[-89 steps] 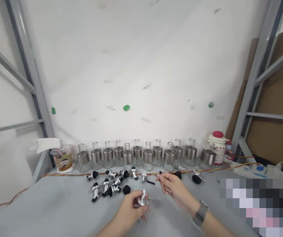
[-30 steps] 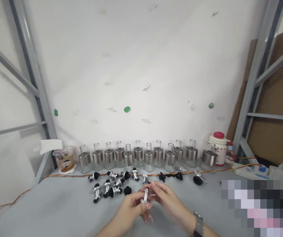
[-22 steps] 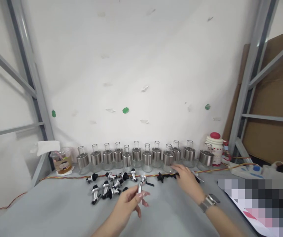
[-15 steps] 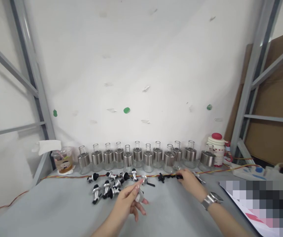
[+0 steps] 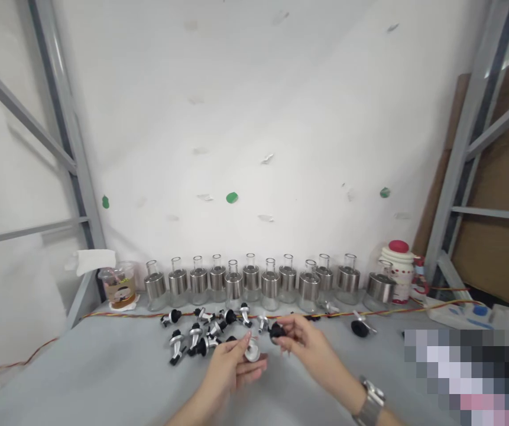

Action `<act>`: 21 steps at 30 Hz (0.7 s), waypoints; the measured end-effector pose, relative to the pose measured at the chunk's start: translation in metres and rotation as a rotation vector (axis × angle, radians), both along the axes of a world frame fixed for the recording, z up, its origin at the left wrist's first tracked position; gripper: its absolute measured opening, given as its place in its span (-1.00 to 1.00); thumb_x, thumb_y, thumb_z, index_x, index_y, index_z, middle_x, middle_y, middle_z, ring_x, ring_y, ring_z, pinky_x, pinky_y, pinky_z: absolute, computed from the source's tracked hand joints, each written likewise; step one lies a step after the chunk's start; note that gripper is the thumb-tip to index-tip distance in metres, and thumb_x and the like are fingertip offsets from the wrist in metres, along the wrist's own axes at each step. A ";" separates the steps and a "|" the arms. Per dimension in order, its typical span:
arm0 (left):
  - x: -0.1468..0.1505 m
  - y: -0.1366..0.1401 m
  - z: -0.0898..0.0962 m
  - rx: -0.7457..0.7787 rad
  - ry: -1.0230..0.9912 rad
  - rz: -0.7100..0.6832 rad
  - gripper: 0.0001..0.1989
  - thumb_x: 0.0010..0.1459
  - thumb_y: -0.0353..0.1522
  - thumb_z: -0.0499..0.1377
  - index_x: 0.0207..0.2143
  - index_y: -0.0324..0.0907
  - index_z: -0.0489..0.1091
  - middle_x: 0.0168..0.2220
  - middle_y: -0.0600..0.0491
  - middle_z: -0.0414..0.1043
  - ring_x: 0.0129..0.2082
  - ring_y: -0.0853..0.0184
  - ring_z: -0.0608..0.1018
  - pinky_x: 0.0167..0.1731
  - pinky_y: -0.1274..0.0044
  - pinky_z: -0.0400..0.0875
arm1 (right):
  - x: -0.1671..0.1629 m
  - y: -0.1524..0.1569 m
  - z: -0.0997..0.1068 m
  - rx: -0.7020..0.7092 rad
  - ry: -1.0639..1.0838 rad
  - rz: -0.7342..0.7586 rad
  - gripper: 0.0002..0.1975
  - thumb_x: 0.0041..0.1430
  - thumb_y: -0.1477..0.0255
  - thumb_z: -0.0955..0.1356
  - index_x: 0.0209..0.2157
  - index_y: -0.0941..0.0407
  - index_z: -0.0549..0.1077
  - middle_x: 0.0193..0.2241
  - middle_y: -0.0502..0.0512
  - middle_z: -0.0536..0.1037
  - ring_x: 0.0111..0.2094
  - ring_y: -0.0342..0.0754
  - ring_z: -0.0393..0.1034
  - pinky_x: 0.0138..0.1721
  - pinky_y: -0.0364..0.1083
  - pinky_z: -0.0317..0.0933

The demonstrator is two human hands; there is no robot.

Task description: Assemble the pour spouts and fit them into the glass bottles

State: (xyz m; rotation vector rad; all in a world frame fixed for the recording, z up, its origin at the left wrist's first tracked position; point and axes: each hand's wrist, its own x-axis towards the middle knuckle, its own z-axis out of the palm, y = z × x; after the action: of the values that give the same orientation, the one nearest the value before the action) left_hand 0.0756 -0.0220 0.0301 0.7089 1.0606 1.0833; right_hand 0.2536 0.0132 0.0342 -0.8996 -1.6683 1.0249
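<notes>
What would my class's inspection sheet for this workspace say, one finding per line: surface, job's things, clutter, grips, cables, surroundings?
Surface: grey tabletop; spills, nothing seen.
Job's things: silver-and-black pourers lie scattered, mostly left; twelve glass bottles with metal bands stand uncapped behind.
Clutter: drink cup left, white jar with red lid right; front right pixelated, cannot tell.
Grips: left grip holds a silver part; right grip holds a black piece.
Cables: twisted red-and-yellow wire crosses before the bottles; power strip right.
Surroundings: white wall with green patches; grey metal frame; cardboard right.

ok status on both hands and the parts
Left hand holds silver piece, round face showing. Right hand pinches black piece. Bottles behind, touching neither hand.
</notes>
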 end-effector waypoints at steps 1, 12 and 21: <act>0.001 -0.001 0.000 -0.009 -0.016 -0.022 -0.63 -0.09 -0.17 0.21 -0.36 -0.32 0.35 -0.44 -0.13 0.54 -0.34 0.20 0.56 -0.33 0.51 0.41 | -0.007 -0.008 -0.001 0.075 -0.046 -0.021 -0.80 -0.04 0.39 0.35 -0.29 0.08 0.37 -0.44 0.02 0.45 -0.40 -0.07 0.34 -0.35 -0.08 0.25; 0.001 -0.010 -0.002 -0.010 -0.077 -0.093 -0.74 -0.05 -0.22 0.19 -0.44 -0.28 0.35 -0.41 -0.09 0.53 -0.35 0.25 0.56 -0.35 0.54 0.40 | -0.016 -0.027 -0.015 0.511 -0.383 -0.006 -0.62 0.14 0.50 0.19 0.01 -0.03 0.24 -0.16 0.14 0.39 -0.14 -0.01 0.30 -0.11 -0.04 0.25; -0.001 -0.009 0.004 0.046 -0.133 -0.059 -0.67 -0.08 -0.13 0.19 -0.47 -0.25 0.33 -0.52 0.03 0.47 -0.46 0.36 0.54 -0.34 0.53 0.42 | -0.018 -0.040 0.001 0.562 -0.468 0.113 -0.60 0.11 0.53 0.18 0.00 0.01 0.26 -0.16 0.18 0.40 -0.14 0.01 0.28 -0.11 0.00 0.22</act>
State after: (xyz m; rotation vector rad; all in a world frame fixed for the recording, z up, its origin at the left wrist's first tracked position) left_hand 0.0749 -0.0314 0.0344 0.6910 0.8980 1.0916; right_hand 0.2361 -0.0271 0.0352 -0.6973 -2.2628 0.3747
